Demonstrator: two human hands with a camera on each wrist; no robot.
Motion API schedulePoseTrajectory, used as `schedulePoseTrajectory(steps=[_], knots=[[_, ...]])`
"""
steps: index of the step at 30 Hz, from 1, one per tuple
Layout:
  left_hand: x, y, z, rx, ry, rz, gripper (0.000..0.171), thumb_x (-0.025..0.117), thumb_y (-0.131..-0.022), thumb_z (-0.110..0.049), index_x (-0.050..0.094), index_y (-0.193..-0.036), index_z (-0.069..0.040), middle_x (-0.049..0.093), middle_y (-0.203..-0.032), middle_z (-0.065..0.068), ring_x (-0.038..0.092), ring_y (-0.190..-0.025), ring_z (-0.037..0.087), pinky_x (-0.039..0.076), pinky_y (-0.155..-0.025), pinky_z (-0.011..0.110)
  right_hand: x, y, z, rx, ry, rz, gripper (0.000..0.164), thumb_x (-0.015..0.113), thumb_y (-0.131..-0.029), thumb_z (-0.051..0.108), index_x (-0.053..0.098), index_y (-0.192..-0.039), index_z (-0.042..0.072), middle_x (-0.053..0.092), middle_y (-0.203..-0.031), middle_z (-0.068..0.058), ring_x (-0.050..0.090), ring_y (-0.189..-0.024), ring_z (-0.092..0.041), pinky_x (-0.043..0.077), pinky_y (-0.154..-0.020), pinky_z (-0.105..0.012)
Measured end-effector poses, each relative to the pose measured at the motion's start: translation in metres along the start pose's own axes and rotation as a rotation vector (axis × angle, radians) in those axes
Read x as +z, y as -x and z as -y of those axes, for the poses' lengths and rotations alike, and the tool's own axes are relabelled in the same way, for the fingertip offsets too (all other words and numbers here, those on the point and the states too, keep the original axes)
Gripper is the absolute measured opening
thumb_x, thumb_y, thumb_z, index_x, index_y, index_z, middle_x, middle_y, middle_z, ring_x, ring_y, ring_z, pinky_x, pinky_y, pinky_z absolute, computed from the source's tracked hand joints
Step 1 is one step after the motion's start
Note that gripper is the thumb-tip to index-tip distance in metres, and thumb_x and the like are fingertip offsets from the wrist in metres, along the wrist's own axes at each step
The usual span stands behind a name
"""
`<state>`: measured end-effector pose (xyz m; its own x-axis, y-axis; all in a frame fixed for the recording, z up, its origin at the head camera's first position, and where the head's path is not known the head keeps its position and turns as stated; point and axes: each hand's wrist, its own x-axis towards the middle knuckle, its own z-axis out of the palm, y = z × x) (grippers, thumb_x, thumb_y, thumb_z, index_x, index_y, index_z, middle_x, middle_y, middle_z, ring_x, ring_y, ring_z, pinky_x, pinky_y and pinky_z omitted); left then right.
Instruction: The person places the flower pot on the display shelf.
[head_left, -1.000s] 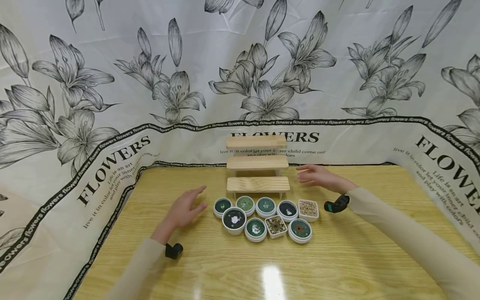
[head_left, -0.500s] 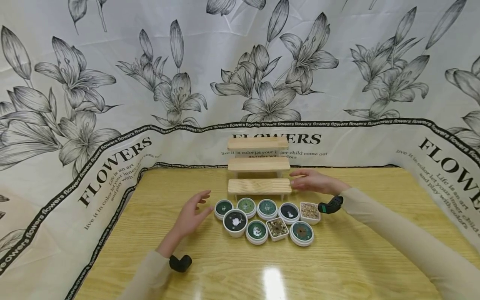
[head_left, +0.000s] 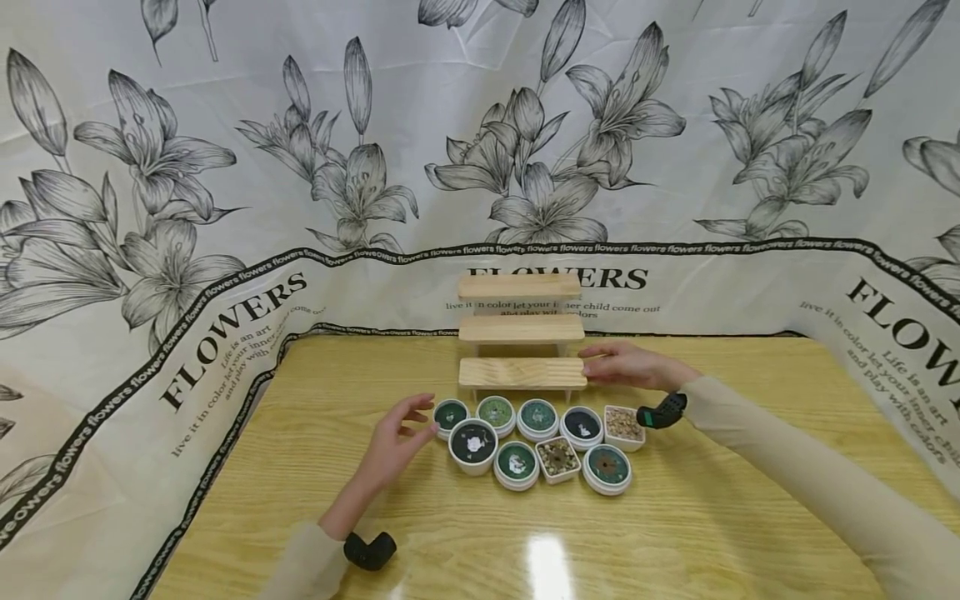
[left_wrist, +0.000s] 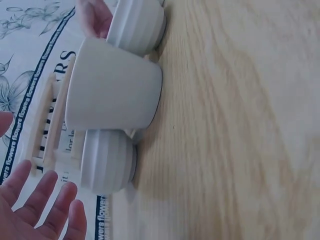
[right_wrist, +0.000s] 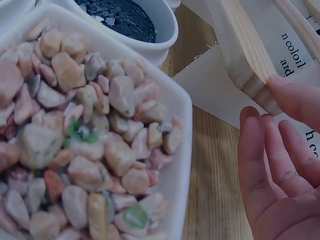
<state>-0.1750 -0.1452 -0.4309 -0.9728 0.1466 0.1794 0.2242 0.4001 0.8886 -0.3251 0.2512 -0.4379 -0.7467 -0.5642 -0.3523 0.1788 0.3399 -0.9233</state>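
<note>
A three-step wooden stand (head_left: 521, 372) stands at the back of the table. My right hand (head_left: 626, 365) is at the right end of its lowest board. In the right wrist view, the thumb lies on that board's end (right_wrist: 245, 45) with the fingertips just below, pinching it. My left hand (head_left: 393, 446), fingers loosely bent and apart, hovers beside a small round pot with a dark green top (head_left: 451, 415). The left wrist view shows that hand (left_wrist: 42, 210) holding nothing, near a ribbed white pot (left_wrist: 107, 160) and a taller smooth pot (left_wrist: 115, 85).
Several white pots cluster before the stand, among them a square one of pinkish pebbles (head_left: 625, 423), another square one (head_left: 558, 459) and a round one with a brown centre (head_left: 607, 468). A floral cloth (head_left: 360, 192) hangs behind the wooden table (head_left: 450, 533).
My right hand has moved left from beside the stand onto its lowest board's end. My left hand has moved right, closer to the leftmost pots. The pots and stand have stayed in place.
</note>
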Motion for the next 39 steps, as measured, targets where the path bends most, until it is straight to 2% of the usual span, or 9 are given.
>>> schedulePoseTrajectory(steps=[4, 9, 14, 20, 23, 27, 30, 34, 39], knots=[[0.006, 0.003, 0.002, -0.022, 0.044, 0.013, 0.042, 0.064, -0.089, -0.005, 0.055, -0.129, 0.002, 0.06, -0.122, 0.025, 0.058, -0.106, 0.037, 0.048, -0.08, 0.022, 0.0, -0.003, -0.002, 0.015, -0.029, -0.016, 0.06, 0.05, -0.098, 0.006, 0.02, -0.147, -0.011, 0.049, -0.132, -0.017, 0.062, -0.099, -0.004, 0.047, -0.104, -0.033], [0.012, 0.006, 0.005, -0.032, 0.074, -0.001, 0.042, 0.066, -0.088, -0.004, 0.055, -0.128, 0.003, 0.061, -0.12, 0.023, 0.058, -0.104, 0.038, 0.049, -0.079, 0.022, 0.001, -0.005, -0.001, 0.029, -0.065, -0.013, 0.062, 0.051, -0.098, 0.006, 0.017, -0.147, -0.013, 0.054, -0.125, -0.01, 0.063, -0.098, -0.003, 0.051, -0.097, -0.026], [0.023, 0.003, 0.024, -0.005, 0.105, -0.045, 0.044, 0.07, -0.084, -0.001, 0.057, -0.126, 0.002, 0.062, -0.12, 0.022, 0.059, -0.101, 0.038, 0.051, -0.078, 0.022, 0.004, -0.003, 0.004, 0.062, -0.122, -0.016, 0.062, 0.05, -0.098, 0.003, 0.016, -0.146, -0.015, 0.062, -0.108, 0.0, 0.064, -0.094, -0.004, 0.052, -0.095, -0.025], [0.032, 0.004, 0.038, 0.019, 0.14, -0.029, 0.048, 0.076, -0.08, -0.006, 0.059, -0.124, -0.004, 0.062, -0.125, 0.014, 0.061, -0.1, 0.029, 0.055, -0.079, 0.026, 0.007, -0.002, 0.007, 0.105, -0.2, -0.02, 0.066, 0.054, -0.095, 0.003, 0.016, -0.145, -0.016, 0.062, -0.106, -0.003, 0.066, -0.092, -0.008, 0.053, -0.093, -0.024], [0.034, 0.006, 0.038, 0.011, 0.178, -0.015, 0.05, 0.077, -0.079, -0.005, 0.058, -0.125, -0.003, 0.061, -0.125, 0.015, 0.061, -0.102, 0.029, 0.056, -0.083, 0.032, 0.007, 0.001, 0.006, 0.091, -0.232, 0.012, 0.075, 0.063, -0.091, 0.009, 0.016, -0.144, -0.018, 0.062, -0.106, -0.002, 0.066, -0.092, -0.008, 0.053, -0.093, -0.024], [0.038, 0.008, 0.036, -0.003, 0.199, 0.011, 0.055, 0.078, -0.078, -0.005, 0.055, -0.128, -0.001, 0.06, -0.124, 0.016, 0.06, -0.104, 0.03, 0.056, -0.087, 0.035, 0.004, 0.001, 0.001, 0.04, -0.263, 0.074, 0.077, 0.07, -0.087, 0.013, 0.025, -0.142, -0.018, 0.064, -0.109, -0.005, 0.066, -0.095, -0.01, 0.053, -0.093, -0.026], [0.041, 0.009, 0.036, -0.02, 0.193, 0.033, 0.06, 0.079, -0.077, -0.007, 0.053, -0.131, -0.001, 0.06, -0.122, 0.015, 0.059, -0.107, 0.029, 0.055, -0.091, 0.032, 0.007, 0.0, 0.002, 0.062, -0.243, 0.04, 0.07, 0.067, -0.09, 0.012, 0.03, -0.142, -0.015, 0.064, -0.112, -0.007, 0.066, -0.096, -0.01, 0.052, -0.096, -0.027], [0.044, 0.01, 0.037, -0.02, 0.185, 0.03, 0.064, 0.08, -0.074, -0.004, 0.053, -0.132, -0.003, 0.06, -0.122, 0.013, 0.058, -0.109, 0.029, 0.054, -0.092, 0.032, 0.016, 0.001, 0.008, 0.118, -0.192, -0.039, 0.063, 0.057, -0.095, 0.007, 0.024, -0.145, -0.014, 0.062, -0.109, -0.005, 0.065, -0.094, -0.007, 0.051, -0.097, -0.028], [0.049, 0.015, 0.039, 0.055, 0.204, -0.002, 0.069, 0.082, -0.068, 0.003, 0.053, -0.131, 0.001, 0.06, -0.125, 0.017, 0.06, -0.108, 0.034, 0.056, -0.088, 0.038, 0.018, -0.002, 0.008, 0.135, -0.21, -0.061, 0.061, 0.051, -0.097, 0.002, 0.019, -0.146, -0.014, 0.062, -0.104, -0.004, 0.066, -0.09, -0.007, 0.053, -0.094, -0.027]])
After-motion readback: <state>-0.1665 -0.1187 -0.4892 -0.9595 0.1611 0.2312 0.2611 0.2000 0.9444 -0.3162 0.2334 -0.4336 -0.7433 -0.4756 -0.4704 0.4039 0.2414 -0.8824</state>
